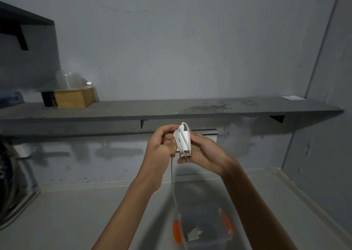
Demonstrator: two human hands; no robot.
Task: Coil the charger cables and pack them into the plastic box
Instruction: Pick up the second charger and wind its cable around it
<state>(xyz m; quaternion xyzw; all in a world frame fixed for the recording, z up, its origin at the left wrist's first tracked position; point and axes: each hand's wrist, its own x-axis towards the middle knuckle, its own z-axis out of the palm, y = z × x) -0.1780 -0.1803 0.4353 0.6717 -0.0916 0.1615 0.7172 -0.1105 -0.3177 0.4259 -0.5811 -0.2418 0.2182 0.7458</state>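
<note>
A white charger (184, 142) with its white cable wound around it is held up in front of the grey shelf. My right hand (204, 152) grips the charger body from the right. My left hand (160, 147) pinches the cable at the charger's left side. The loose end of the cable (173, 181) hangs straight down toward the clear plastic box (226, 222) with orange clips, which sits on the floor below. Inside the box lie a white plug and dark items, too blurred to tell apart.
A long grey shelf (152, 109) runs across the wall, with a wooden box (73, 97) and clear plastic containers (70, 80) at its left end. A dark shelf (24, 18) hangs at the upper left. A dark object (7, 183) stands at the left edge.
</note>
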